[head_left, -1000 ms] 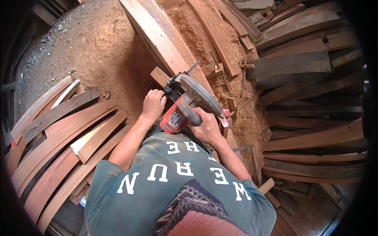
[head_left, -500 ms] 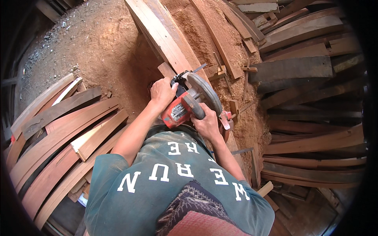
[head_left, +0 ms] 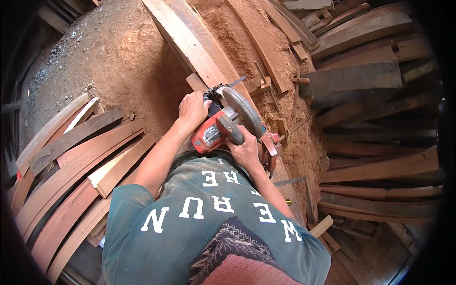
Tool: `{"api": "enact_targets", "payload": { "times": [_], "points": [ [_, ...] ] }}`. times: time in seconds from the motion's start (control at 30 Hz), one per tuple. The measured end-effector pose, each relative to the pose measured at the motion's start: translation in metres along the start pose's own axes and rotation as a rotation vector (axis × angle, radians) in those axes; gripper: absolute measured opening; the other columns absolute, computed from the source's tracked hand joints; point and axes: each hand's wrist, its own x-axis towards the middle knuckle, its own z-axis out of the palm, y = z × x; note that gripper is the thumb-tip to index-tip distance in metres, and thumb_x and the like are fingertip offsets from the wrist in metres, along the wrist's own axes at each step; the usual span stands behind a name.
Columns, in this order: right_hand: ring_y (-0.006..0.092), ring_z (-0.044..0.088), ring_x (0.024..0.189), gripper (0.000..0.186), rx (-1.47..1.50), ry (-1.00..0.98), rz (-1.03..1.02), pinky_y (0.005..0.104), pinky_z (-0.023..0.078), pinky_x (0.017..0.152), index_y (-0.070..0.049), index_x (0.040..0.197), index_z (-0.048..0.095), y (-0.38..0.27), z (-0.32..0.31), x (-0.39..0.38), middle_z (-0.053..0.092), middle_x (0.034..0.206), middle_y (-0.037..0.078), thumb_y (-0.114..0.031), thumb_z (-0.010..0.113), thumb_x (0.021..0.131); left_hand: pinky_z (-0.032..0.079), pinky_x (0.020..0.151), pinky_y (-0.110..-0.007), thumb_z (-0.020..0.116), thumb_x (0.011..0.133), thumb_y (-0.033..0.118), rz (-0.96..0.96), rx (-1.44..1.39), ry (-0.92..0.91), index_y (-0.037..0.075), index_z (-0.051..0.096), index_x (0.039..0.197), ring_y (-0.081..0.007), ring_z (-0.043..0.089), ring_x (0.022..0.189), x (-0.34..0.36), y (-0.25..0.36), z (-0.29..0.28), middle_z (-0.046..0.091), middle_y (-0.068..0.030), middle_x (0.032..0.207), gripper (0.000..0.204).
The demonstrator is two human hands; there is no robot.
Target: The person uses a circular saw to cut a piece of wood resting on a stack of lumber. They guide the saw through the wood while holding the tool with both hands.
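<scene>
A red and grey circular saw [head_left: 209, 133] rests over a long wooden plank [head_left: 190, 47] that runs away from my body. My left hand [head_left: 194, 110] is closed around the front grip of the saw, thumb along its top. The rear handle [head_left: 230, 130] is wrapped by my right hand [head_left: 245, 148]. A rounded grey blade guard [head_left: 244, 107] sits on the saw's right side. The blade and the trigger are hidden. Close to my right hand is a reddish metal part [head_left: 271, 146], whose kind I cannot make out.
Curved boards [head_left: 85, 171] lie stacked at my left. Another big stack of boards [head_left: 356, 85] fills the right side. Sawdust [head_left: 218, 21] covers the ground around the plank. A narrow strip of wood [head_left: 256, 42] lies beyond it, with small wooden pieces [head_left: 282, 130] sticking up nearby.
The saw and both hands appear slightly farther left, and the surrounding wood has shifted a little too. More of the reddish part shows beside my right hand. Both grips are unchanged.
</scene>
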Motion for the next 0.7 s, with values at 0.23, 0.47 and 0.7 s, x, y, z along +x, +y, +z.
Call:
{"api": "enact_targets", "payload": {
  "times": [0.23,0.47,0.7],
  "points": [
    [0.0366,0.08,0.099,0.034,-0.022,-0.029,0.02,0.0419,0.059,0.088,-0.005,0.124,0.073,-0.008,0.0,0.001,0.079,0.103,0.022,-0.011,0.078,0.09,0.056,0.09,-0.055,0.078,0.095,0.027,0.302,-0.024,0.069,-0.003,0.072,0.104,-0.0458,0.071,0.099,0.007,-0.029,0.005,0.075,-0.0246,0.102,0.032],
    [0.0467,0.074,0.102,0.036,-0.021,0.004,-0.066,0.0496,0.06,0.086,-0.007,0.123,0.073,-0.01,-0.002,0.006,0.076,0.104,0.026,-0.016,0.079,0.089,0.056,0.085,-0.053,0.082,0.093,0.031,0.116,-0.107,0.016,0.001,0.077,0.105,-0.0434,0.072,0.096,0.001,-0.021,-0.006,0.075,-0.0226,0.1,0.032],
    [0.0467,0.075,0.095,0.041,-0.204,-0.116,-0.044,0.0577,0.059,0.084,-0.003,0.117,0.069,-0.045,-0.009,0.01,0.076,0.096,0.028,-0.012,0.076,0.078,0.051,0.075,-0.028,0.072,0.106,0.028,-0.298,-0.603,-0.285,-0.001,0.073,0.1,-0.0097,0.063,0.081,-0.069,-0.06,-0.047,0.071,-0.0004,0.087,0.029]
  ]
}}
